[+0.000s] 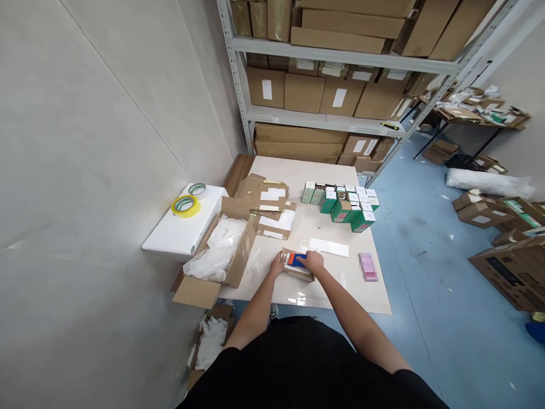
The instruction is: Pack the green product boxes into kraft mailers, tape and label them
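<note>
A small brown cardboard box [303, 276] lies near the front edge of the white table [272, 289]. My left hand [277, 264] grips its left end, fingers closed around the side. My right hand [314, 262] is closed on a blue-and-orange tool [297, 259] over the top of the box; it looks like a tape dispenser, though its shape is partly covered by my fingers. A white label shows on the box under the tool. Just behind my right hand lie white paper slips [329, 247].
Several green-and-white small boxes [340, 210] stand at the back right. Flattened cardboard [272, 196] lies back left, beside an open carton [238, 255] of white bags. Tape rolls [185, 206] rest on a white surface. A pink blurred item [368, 267] lies right; shelving [323, 113] stands behind.
</note>
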`<state>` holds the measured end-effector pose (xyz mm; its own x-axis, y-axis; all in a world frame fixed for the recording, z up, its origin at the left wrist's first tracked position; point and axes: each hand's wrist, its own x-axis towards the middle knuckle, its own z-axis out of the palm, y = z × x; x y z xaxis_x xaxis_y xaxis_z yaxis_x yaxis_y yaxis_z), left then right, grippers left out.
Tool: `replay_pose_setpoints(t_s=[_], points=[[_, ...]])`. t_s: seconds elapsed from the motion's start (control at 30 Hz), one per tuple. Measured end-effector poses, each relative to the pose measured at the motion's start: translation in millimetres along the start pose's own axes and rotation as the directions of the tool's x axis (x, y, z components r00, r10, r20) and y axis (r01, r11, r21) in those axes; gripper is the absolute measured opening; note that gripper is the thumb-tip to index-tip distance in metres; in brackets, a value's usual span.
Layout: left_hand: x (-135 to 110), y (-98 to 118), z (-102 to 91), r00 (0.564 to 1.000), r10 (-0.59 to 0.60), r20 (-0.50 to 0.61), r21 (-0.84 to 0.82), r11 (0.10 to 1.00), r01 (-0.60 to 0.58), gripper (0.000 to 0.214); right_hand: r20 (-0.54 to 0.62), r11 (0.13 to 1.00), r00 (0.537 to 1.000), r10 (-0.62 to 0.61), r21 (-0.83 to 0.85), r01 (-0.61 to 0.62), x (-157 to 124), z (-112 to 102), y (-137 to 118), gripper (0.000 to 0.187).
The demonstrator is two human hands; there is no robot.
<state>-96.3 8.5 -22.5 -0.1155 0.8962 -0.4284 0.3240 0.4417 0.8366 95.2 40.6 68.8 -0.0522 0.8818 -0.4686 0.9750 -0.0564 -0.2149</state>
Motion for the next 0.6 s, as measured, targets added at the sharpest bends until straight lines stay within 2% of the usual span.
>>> replay_pose_setpoints(t_s=[0.2, 0.3, 0.43, 0.6], points=[[3, 19, 66.4, 0.998, -0.037, 0.057, 0.1, 0.994, 0.032, 0.05, 0.0, 0.995, 0.996, 0.093, -0.032, -0.093, -6, -15, 54, 0.063], [5, 27, 90.1, 0.995, -0.038, 0.09, 0.138, 0.99, 0.025, 0.051, 0.024, 0.992, 0.992, 0.124, -0.005, -0.124, -10, -24, 75, 0.063], [7, 30, 103.3, 0.996, -0.053, 0.078, 0.215, 0.976, 0.035, 0.053, 0.008, 0.988, 0.988, 0.152, 0.015, -0.152, -20, -31, 108, 0.06], [10, 28, 102.9, 0.994, -0.07, 0.089, 0.275, 0.961, 0.043, 0.057, -0.019, 0.968, 0.968, 0.249, 0.012, -0.249, -49, -35, 179, 0.057]])
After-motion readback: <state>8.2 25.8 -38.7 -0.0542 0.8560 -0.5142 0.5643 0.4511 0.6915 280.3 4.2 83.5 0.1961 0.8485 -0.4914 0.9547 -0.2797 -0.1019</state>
